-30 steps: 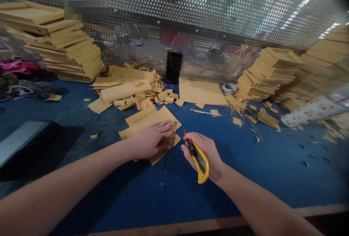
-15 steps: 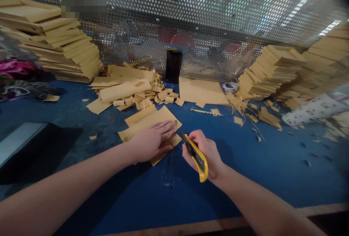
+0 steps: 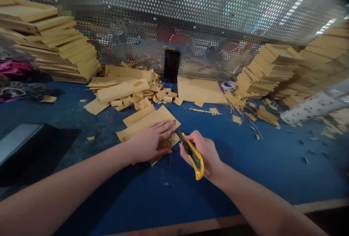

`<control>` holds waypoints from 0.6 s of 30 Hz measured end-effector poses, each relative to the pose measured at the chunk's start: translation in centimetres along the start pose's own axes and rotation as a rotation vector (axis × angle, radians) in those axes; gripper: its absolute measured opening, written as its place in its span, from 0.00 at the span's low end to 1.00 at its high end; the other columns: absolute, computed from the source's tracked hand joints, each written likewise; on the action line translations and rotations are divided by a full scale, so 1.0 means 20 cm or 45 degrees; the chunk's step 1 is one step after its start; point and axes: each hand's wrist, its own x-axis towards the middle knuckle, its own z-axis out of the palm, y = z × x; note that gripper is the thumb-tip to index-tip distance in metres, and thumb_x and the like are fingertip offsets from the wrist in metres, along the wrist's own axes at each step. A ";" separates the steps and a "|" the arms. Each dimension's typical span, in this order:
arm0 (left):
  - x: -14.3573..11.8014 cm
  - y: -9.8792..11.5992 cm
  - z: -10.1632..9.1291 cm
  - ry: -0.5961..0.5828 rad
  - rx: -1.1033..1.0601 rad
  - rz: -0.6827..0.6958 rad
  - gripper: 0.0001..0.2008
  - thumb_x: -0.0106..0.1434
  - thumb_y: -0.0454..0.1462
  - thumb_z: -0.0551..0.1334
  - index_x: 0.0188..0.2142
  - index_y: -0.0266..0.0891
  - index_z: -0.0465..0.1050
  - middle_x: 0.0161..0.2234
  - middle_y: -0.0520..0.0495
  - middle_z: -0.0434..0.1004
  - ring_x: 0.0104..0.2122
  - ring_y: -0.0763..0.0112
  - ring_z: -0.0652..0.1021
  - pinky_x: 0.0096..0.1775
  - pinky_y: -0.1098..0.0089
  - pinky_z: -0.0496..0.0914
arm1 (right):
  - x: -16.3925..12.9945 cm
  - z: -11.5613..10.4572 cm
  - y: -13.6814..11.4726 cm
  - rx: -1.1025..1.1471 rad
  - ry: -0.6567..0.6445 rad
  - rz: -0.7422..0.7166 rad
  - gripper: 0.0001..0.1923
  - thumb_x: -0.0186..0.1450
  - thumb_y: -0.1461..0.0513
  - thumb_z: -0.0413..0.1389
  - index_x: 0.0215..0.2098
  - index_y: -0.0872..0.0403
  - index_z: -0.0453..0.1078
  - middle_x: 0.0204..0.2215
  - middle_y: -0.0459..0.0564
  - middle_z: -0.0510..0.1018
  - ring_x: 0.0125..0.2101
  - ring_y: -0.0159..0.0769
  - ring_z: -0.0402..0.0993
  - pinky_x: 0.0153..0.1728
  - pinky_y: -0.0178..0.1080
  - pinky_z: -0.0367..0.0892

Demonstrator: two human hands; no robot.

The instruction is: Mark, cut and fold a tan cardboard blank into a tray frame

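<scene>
My left hand (image 3: 151, 142) lies flat, palm down, pressing a small stack of tan cardboard sheets (image 3: 148, 119) onto the blue table (image 3: 245, 159). My right hand (image 3: 205, 154) grips a yellow and black utility knife (image 3: 192, 153). The knife's tip points up and left and reaches the right edge of the sheets, just beside my left fingertips. The part of the sheets under my left palm is hidden.
A heap of cardboard offcuts (image 3: 128, 89) lies behind the sheets. Tall stacks of tan board stand at the far left (image 3: 54, 43) and far right (image 3: 275, 70). A perforated metal screen (image 3: 207, 14) closes the back. A dark box (image 3: 24, 149) sits at the left, a printed roll (image 3: 311, 107) at the right.
My right hand has moved the knife up and left, from clear of the sheets to their right edge. My left hand stays pressed on the sheets.
</scene>
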 end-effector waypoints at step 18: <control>0.01 0.01 -0.01 -0.002 0.026 0.015 0.39 0.67 0.59 0.49 0.68 0.39 0.47 0.69 0.41 0.40 0.67 0.56 0.49 0.65 0.60 0.46 | 0.02 0.02 -0.04 -0.026 -0.108 -0.091 0.06 0.65 0.60 0.49 0.31 0.50 0.56 0.21 0.44 0.70 0.19 0.32 0.67 0.21 0.34 0.58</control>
